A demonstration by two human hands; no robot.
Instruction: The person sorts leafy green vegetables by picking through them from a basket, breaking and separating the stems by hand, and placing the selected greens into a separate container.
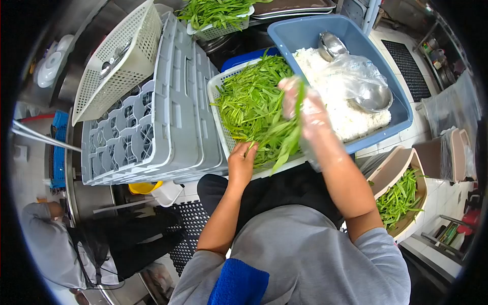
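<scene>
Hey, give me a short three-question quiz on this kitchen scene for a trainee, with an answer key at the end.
1. Multiple choice: which hand wears a clear plastic glove? A, the left; B, the right; C, both.
2. True or false: as the wearer sees it, the blue tub of white, rice-like food stands to the right of the white basket.
3. Short answer: what does the gloved hand hold?

Key:
1. B. The right hand is gloved; the left hand is bare.
2. True.
3. A bunch of leafy greens.
</scene>
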